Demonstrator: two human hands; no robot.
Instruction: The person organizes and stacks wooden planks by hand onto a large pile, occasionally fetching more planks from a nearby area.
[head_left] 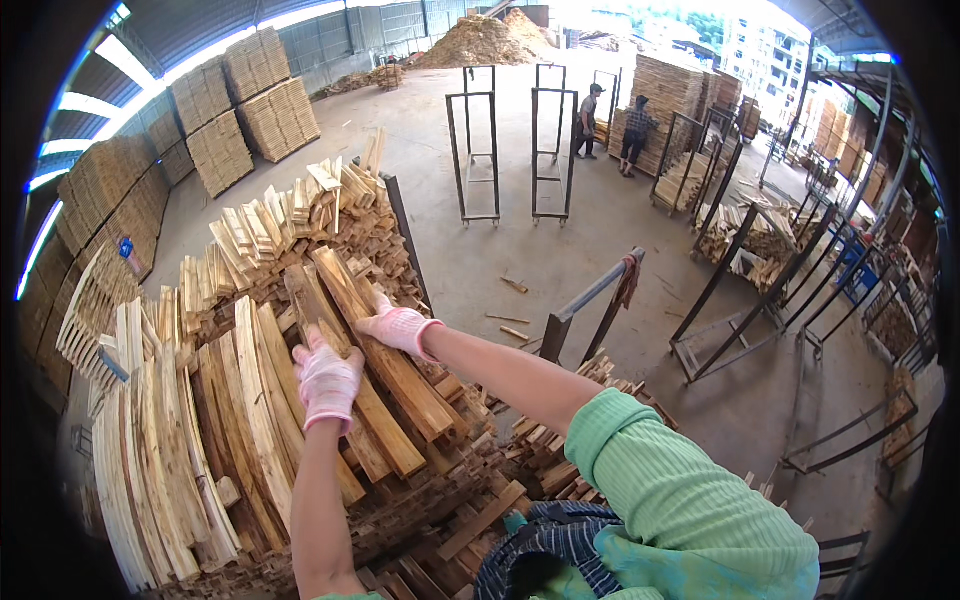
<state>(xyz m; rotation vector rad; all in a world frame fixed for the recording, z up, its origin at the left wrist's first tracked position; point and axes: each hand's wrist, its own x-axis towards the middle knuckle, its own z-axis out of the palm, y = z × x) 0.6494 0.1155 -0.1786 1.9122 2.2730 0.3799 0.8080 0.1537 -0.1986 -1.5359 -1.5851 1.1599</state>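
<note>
Both hands wear pink gloves and rest on long brown wooden slats (390,370) lying on top of a tall pile of cut wood (230,430). My left hand (325,380) lies fingers-down on one slat near its middle. My right hand (395,325) grips the edge of a neighbouring slat (345,290) a little further up. My right arm has a green sleeve. Paler, curved boards stand on edge at the left of the pile.
Empty metal rack frames (475,150) stand on the concrete floor ahead. A slanted metal rail (590,300) with a red rag is just right of the pile. Stacked wood bundles (250,110) line the left wall. Two people (615,125) work at far stacks.
</note>
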